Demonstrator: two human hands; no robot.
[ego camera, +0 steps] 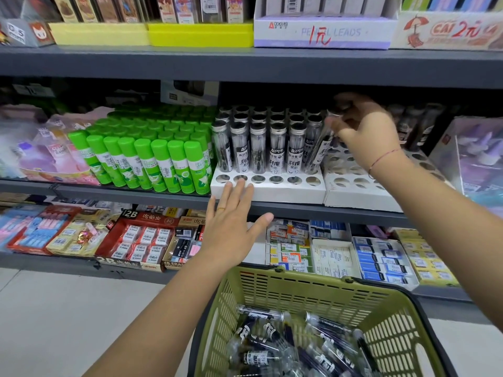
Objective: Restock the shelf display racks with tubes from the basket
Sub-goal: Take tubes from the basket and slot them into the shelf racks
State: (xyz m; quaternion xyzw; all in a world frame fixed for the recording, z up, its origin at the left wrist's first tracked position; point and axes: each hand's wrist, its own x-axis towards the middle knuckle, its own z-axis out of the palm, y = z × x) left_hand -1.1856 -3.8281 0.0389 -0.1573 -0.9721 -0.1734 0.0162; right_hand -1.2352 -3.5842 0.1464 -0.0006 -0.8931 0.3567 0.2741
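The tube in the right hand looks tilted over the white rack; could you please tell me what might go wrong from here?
1. The tube, held near its cap by the right hand, leans; it may miss its hole or knock the standing tubes beside it.
2. The white rack sits at the front edge of the shelf with only the fingertips of the left hand on it; a push could shift it.

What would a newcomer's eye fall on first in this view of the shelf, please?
The block of bright green glue sticks at the left of the middle shelf stands out first. Beside it, the right hand holds a clear tube tilted over the white display rack, whose front row of holes is empty, while the open left hand touches its front edge. Below, an olive basket holds more loose tubes.
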